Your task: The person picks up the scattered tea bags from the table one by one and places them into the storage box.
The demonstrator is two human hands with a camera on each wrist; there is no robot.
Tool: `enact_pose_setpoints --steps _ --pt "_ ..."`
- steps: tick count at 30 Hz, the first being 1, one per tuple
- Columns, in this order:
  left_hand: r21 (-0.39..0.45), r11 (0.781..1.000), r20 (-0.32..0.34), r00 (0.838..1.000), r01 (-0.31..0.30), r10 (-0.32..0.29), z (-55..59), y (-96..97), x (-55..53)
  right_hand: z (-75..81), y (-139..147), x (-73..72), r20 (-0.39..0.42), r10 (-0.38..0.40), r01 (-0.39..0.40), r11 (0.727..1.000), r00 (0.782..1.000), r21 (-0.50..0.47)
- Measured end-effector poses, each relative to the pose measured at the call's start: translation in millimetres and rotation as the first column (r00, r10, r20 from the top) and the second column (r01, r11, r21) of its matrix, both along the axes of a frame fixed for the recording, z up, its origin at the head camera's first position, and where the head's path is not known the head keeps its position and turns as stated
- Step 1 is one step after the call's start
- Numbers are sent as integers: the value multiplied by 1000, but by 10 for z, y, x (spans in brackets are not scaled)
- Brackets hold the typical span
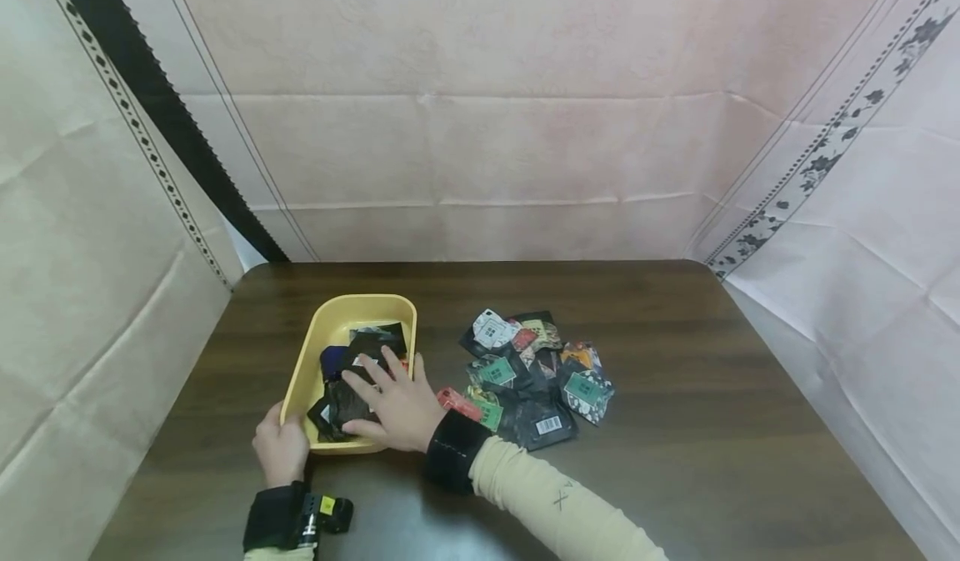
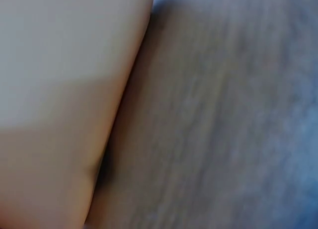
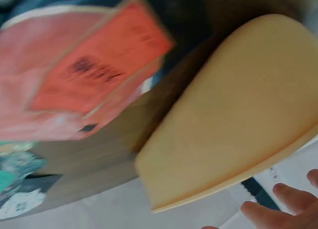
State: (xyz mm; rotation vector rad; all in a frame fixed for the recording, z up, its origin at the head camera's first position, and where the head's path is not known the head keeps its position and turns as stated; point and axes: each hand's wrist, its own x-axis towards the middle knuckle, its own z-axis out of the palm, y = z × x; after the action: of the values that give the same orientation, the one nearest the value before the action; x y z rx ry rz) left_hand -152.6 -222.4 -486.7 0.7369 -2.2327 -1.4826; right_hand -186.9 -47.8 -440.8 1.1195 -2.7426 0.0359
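A yellow plastic basin (image 1: 302,361) stands on the left part of the table, with several small dark packets (image 1: 365,348) inside. My left hand (image 1: 281,451) grips the basin's rim at its near left corner. In the left wrist view, a blurred patch of skin fills the left side. Over the basin, my right hand (image 1: 405,411) has its fingers spread and rests on the packets. Its fingertips (image 3: 290,199) show beyond the basin's side wall in the right wrist view. Just right of the basin lies a red packet (image 1: 459,403), seen large in the right wrist view.
A loose pile of small printed packets (image 1: 525,378) lies right of the basin, mostly dark with green, white and orange labels. The brown wooden table (image 1: 712,403) is bordered by pale hanging cloths (image 1: 487,152) at the back and sides.
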Motion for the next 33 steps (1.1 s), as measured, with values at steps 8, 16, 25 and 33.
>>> enact_pose_setpoints --steps 8,16,25,33 --pt "26 1000 -11 1000 -14 15 29 -21 -19 3 299 -103 70 -17 21 998 997 -55" --pt "37 999 -17 1000 -18 19 19 40 -40 -92 770 -232 134 -158 160 987 978 -11" --pt "34 999 -6 1000 -1 1 -15 3 11 -238 732 -19 305 -59 -2 980 950 197" --pt "86 996 7 1000 7 -8 2 8 -1 -296 710 -57 202 -4 -39 977 979 211"
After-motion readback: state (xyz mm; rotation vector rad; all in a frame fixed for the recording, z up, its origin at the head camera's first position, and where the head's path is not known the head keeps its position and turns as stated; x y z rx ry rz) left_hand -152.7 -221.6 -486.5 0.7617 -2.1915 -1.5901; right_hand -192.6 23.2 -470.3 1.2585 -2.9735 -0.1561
